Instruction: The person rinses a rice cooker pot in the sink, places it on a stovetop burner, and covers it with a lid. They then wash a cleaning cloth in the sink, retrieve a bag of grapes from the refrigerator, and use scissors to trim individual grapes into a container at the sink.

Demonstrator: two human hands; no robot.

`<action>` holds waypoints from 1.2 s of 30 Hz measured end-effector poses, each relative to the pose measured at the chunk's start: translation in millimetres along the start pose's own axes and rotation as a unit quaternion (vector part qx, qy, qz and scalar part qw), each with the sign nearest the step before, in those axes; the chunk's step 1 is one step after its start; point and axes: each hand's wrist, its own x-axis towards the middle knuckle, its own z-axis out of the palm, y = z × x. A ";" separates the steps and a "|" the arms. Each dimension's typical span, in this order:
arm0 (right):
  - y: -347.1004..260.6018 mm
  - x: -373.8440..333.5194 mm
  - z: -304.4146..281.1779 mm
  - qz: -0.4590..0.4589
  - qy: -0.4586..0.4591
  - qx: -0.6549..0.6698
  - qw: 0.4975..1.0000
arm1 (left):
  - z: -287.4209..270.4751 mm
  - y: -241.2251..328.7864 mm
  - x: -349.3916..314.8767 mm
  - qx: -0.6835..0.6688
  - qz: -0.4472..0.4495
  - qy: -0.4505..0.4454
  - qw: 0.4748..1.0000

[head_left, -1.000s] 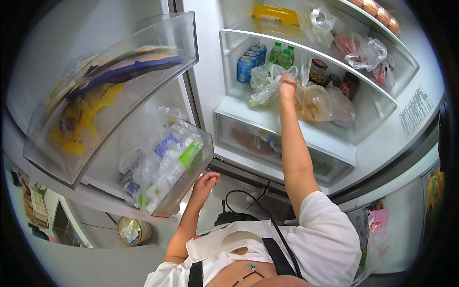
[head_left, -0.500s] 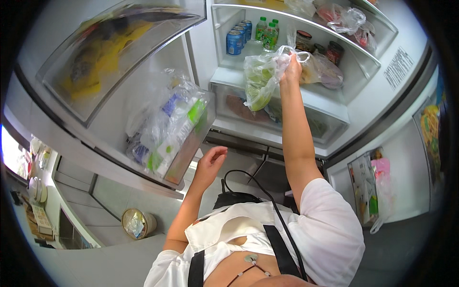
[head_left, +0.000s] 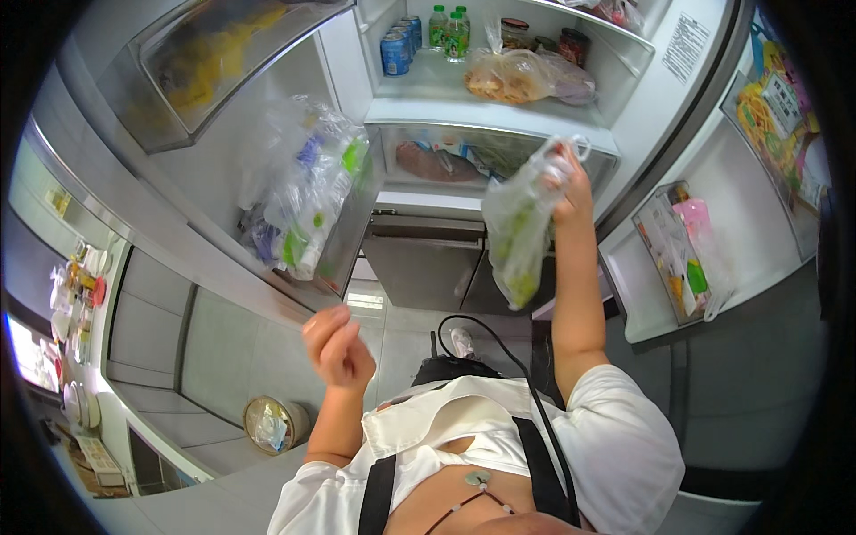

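My right hand [head_left: 563, 183] is closed around the gathered neck of a clear plastic bag [head_left: 517, 218]. Pale green produce shows through its sides, too blurred to name. The bag hangs free in front of the refrigerator's lower drawer [head_left: 499, 165]. My left hand [head_left: 339, 346] hovers, a little blurred, below the left door's bin; nothing is in it and its fingers are loosely bent and apart.
Both refrigerator doors stand open. Blue cans [head_left: 395, 53], green-capped bottles [head_left: 456, 36], jars [head_left: 573, 46] and a bag of orange-brown food [head_left: 506, 76] fill the shelf. Plastic-wrapped packs crowd the left door bin [head_left: 343, 241]. A waste bin [head_left: 276, 426] stands on the floor at left.
My right hand has drawn the bag off the shelf, down and toward me, uncovering the orange-brown food behind. My left hand has moved left and nearer. The view has tilted down.
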 end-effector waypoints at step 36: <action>-148.3 -276.7 -65.3 0.065 0.018 -0.347 0.935 | 200.7 146.0 12.7 -0.063 0.041 -0.124 0.989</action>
